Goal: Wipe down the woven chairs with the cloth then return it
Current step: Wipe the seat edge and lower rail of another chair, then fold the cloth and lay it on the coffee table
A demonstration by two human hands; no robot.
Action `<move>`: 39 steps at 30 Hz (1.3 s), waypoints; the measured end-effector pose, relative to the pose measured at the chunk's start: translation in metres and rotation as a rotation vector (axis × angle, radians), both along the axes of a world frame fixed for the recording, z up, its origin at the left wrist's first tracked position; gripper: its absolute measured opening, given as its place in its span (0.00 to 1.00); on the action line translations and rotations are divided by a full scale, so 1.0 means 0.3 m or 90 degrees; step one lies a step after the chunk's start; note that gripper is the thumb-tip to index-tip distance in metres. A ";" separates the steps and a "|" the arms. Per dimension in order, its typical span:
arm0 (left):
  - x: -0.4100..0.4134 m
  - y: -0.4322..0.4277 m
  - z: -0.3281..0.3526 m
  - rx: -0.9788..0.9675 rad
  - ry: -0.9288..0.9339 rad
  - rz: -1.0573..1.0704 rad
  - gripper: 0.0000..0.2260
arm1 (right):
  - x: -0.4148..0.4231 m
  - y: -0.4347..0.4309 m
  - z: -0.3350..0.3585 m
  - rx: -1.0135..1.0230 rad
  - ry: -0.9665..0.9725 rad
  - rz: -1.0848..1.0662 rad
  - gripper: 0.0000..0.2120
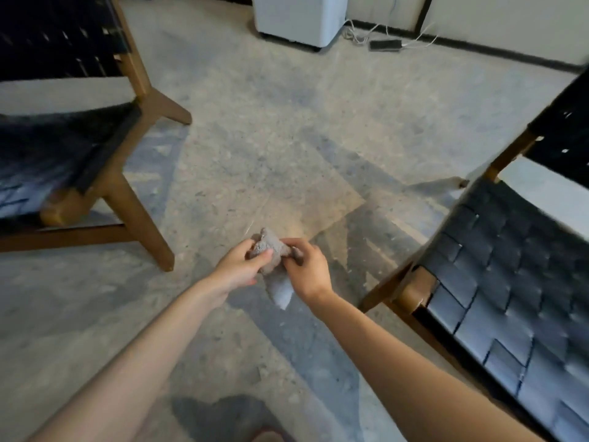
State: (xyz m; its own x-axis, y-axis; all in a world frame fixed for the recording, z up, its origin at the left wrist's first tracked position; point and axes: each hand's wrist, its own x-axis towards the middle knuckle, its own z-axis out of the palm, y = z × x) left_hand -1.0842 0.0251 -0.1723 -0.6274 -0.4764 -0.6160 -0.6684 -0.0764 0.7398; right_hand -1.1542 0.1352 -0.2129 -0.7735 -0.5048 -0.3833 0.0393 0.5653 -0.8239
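Because the cloth (pixel 269 250) looks due for refolding, the left hand (pixel 237 266) and right hand (pixel 307 266) both pinch it (bunched, one corner dangling) above the floor (pixel 255 138), between the left chair (pixel 63 154) and right chair (pixel 510 266).

No text, label, brand or number can be read anywhere in the frame. The cloth (pixel 271 250) at centre, the left chair (pixel 63 154) and the right chair (pixel 510 266) show plain surfaces. The white unit (pixel 296 17) at top centre shows a blank face. The black adapter (pixel 385 45) on the floor at upper right is too small and blurred to read.
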 end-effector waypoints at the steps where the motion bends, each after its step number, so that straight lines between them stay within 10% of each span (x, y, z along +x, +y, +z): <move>1: 0.017 0.004 0.076 0.047 0.005 0.039 0.05 | 0.013 0.007 0.075 -0.007 -0.005 -0.003 0.16; 9: 0.240 0.021 0.693 0.270 0.083 0.312 0.04 | 0.132 0.071 0.728 -0.006 -0.252 -0.151 0.31; 13: 0.406 0.025 0.944 0.353 0.134 0.337 0.11 | 0.215 0.091 1.005 -0.031 -0.391 -0.053 0.11; 22: 0.747 -0.007 1.234 -0.025 0.005 0.417 0.14 | 0.387 -0.029 1.366 -0.018 -0.318 0.200 0.16; 29: 0.996 -0.065 1.317 0.100 0.098 0.610 0.09 | 0.565 -0.265 1.447 0.023 -0.437 0.359 0.17; 39: 1.276 -0.015 1.399 -0.039 0.048 0.810 0.13 | 0.822 -0.583 1.489 0.145 -0.437 0.646 0.14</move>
